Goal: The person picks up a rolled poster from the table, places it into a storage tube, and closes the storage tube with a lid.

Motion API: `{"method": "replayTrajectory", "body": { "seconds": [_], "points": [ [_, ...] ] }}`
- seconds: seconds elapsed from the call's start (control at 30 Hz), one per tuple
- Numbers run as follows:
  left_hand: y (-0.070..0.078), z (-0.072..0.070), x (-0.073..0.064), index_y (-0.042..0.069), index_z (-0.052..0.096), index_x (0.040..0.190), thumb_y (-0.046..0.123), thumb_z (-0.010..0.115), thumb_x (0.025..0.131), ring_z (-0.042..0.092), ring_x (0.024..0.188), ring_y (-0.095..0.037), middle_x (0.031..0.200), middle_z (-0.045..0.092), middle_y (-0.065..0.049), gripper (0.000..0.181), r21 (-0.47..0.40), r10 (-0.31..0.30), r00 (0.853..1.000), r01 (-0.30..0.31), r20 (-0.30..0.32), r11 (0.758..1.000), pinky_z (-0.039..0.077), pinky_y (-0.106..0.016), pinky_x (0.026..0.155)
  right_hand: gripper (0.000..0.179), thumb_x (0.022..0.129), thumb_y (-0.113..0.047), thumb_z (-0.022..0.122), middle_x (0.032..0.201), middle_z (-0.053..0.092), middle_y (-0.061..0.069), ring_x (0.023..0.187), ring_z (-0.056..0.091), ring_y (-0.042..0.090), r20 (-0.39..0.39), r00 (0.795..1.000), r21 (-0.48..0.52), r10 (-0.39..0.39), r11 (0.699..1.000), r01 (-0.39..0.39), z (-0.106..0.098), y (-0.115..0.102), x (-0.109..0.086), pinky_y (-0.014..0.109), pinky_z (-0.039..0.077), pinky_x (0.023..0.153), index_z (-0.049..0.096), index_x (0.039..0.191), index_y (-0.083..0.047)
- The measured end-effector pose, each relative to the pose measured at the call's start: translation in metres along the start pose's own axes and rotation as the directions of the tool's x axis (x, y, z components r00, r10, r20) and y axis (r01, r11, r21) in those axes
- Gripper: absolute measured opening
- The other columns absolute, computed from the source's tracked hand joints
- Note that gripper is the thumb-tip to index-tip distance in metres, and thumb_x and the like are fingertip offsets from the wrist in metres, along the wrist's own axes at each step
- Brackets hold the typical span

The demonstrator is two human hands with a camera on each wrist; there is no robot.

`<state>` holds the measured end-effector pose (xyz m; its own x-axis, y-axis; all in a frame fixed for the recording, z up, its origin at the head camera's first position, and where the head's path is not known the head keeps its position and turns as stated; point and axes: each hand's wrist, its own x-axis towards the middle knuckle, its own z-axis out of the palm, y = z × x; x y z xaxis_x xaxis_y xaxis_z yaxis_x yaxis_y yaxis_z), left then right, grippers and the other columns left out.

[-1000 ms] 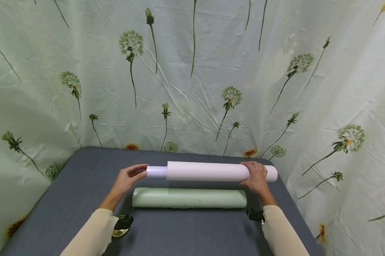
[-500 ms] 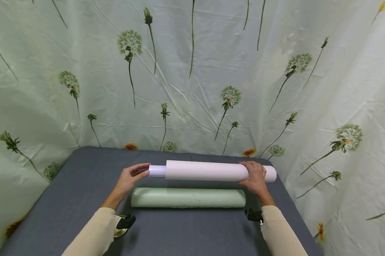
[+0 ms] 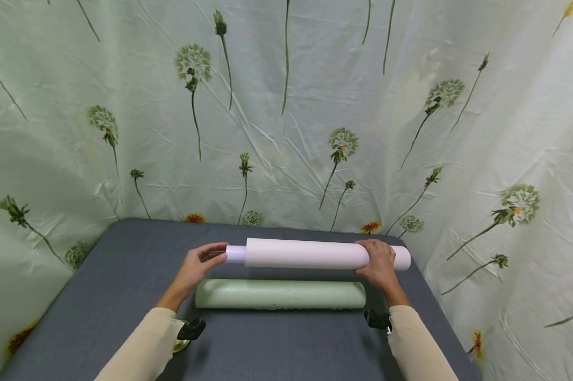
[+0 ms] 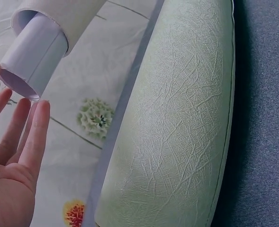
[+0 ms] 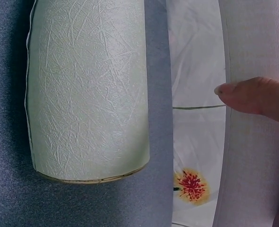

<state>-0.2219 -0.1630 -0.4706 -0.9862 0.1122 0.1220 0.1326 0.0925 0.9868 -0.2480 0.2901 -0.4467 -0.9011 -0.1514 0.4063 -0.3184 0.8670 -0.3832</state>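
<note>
A long pinkish-white roll (image 3: 305,254), like wallpaper, is held level above the table. My right hand (image 3: 378,259) grips it near its right end; in the right wrist view the thumb (image 5: 253,97) lies against its side. From the roll's left end a narrower, glossy pale lilac tube (image 3: 236,254) sticks out a short way. My left hand (image 3: 198,262) has its fingertips at that tube's outer rim; the left wrist view shows fairly straight fingers (image 4: 37,135) touching the hollow end. Below lies a pale green textured roll (image 3: 280,294), untouched by either hand.
The grey cloth-covered table (image 3: 277,349) meets a pale dandelion-print curtain (image 3: 277,159) behind and at the sides. A round brass-coloured object (image 3: 180,345) sits by my left forearm, mostly hidden beneath the black wrist camera (image 3: 191,329).
My left hand has moved right, and the lilac tube has slid further into the white roll, so less of it shows. My right hand and the green roll stay almost the same.
</note>
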Motion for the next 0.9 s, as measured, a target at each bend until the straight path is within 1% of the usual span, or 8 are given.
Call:
{"method": "replayTrajectory", "body": {
  "seconds": [0.2,0.33,0.57,0.63,0.67,0.8,0.9],
  "points": [
    [0.004,0.003,0.001,-0.009,0.054,0.129,0.010,0.066,0.091,0.058,0.111,-0.022,0.127,0.056,-0.028,0.044,-0.005,0.030,0.999,-0.030,0.018,1.000,0.050,-0.021,0.084,0.069,0.054,0.003,0.089,0.115,0.056,0.024,0.115,0.042,0.047,0.017,1.000,0.005,0.011,1.000,-0.011,0.001,-0.001,0.001,0.064,0.020,0.098,0.062,0.117,-0.001],
    [0.004,0.006,0.003,-0.009,0.055,0.128,0.011,0.067,0.091,0.056,0.114,-0.031,0.127,0.056,-0.027,0.044,0.000,0.032,0.999,-0.032,0.023,0.999,0.050,-0.022,0.083,0.068,0.054,0.002,0.089,0.116,0.055,0.024,0.115,0.042,0.047,0.019,1.000,0.006,0.011,1.000,-0.011,0.001,-0.001,0.001,0.063,0.020,0.098,0.062,0.117,-0.001],
    [0.005,0.012,0.005,-0.006,0.058,0.126,0.013,0.069,0.090,0.058,0.110,-0.029,0.125,0.059,-0.025,0.042,0.024,0.032,0.999,-0.032,0.031,0.999,0.050,-0.024,0.082,0.068,0.053,0.002,0.089,0.115,0.056,0.024,0.114,0.043,0.047,0.009,1.000,0.003,0.003,1.000,-0.003,0.001,-0.002,0.002,0.064,0.021,0.097,0.063,0.116,-0.001],
    [0.006,0.013,0.005,-0.006,0.058,0.126,0.013,0.068,0.090,0.058,0.111,-0.031,0.125,0.059,-0.024,0.042,0.038,0.032,0.999,-0.033,0.039,0.999,0.050,-0.025,0.083,0.069,0.052,0.002,0.090,0.115,0.056,0.024,0.114,0.043,0.047,0.005,1.000,0.004,-0.003,1.000,0.003,0.002,-0.003,0.001,0.064,0.021,0.097,0.063,0.115,-0.001],
    [0.007,0.014,0.006,-0.006,0.058,0.126,0.013,0.068,0.091,0.057,0.112,-0.033,0.125,0.059,-0.024,0.042,0.046,0.031,0.999,-0.033,0.043,0.998,0.050,-0.026,0.083,0.069,0.052,0.002,0.090,0.114,0.057,0.024,0.114,0.043,0.047,0.003,1.000,0.007,-0.005,1.000,0.005,0.002,-0.003,0.001,0.064,0.021,0.097,0.064,0.115,-0.001],
    [0.007,0.018,0.005,-0.006,0.058,0.127,0.014,0.067,0.091,0.057,0.112,-0.034,0.125,0.060,-0.022,0.042,0.085,0.036,0.998,-0.041,0.052,0.996,0.049,-0.031,0.084,0.069,0.051,0.001,0.090,0.114,0.057,0.023,0.114,0.043,0.047,0.000,1.000,0.010,-0.011,1.000,0.011,0.003,-0.004,0.000,0.064,0.022,0.097,0.064,0.115,-0.002],
    [0.007,0.020,0.005,-0.005,0.059,0.126,0.014,0.067,0.091,0.057,0.112,-0.034,0.124,0.060,-0.022,0.041,0.092,0.034,0.998,-0.039,0.052,0.995,0.049,-0.033,0.085,0.069,0.052,-0.001,0.091,0.114,0.057,0.023,0.113,0.043,0.047,0.001,1.000,0.006,-0.014,1.000,0.014,0.003,-0.004,-0.001,0.064,0.022,0.097,0.064,0.115,-0.002]
  ]
}}
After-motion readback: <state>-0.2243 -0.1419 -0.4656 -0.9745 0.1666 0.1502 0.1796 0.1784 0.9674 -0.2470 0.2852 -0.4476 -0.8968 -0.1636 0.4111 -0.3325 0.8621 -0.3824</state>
